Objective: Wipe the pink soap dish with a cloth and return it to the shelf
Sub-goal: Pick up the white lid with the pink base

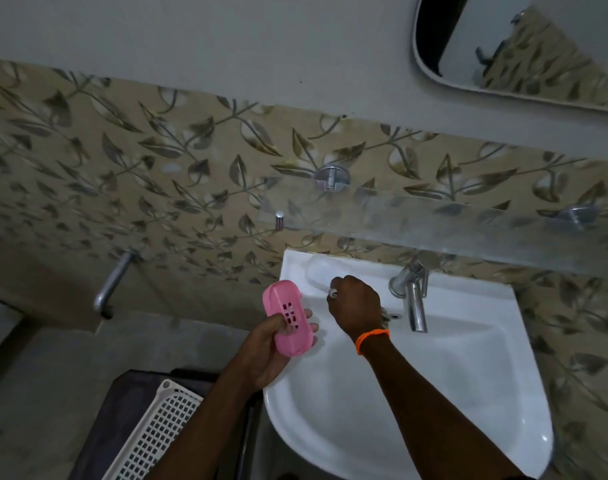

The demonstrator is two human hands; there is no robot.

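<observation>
My left hand (271, 344) grips the pink soap dish (288, 317) from below, over the left rim of the white sink (468, 358). The dish is turned with its slotted side toward me and tilts slightly left. My right hand (356, 306) is a closed fist above the back of the basin, just right of the dish and not touching it. A small greyish bit of cloth (385, 315) peeks out under that fist; the rest is hidden. The glass shelf (434, 230) is fixed to the wall above the sink, with nothing visible on it.
A chrome tap (415, 303) stands at the back of the sink, right of my fist. A metal spout (112, 285) sticks out of the leaf-patterned wall at left. A white slotted basket (157, 427) sits lower left. A mirror (520, 46) hangs upper right.
</observation>
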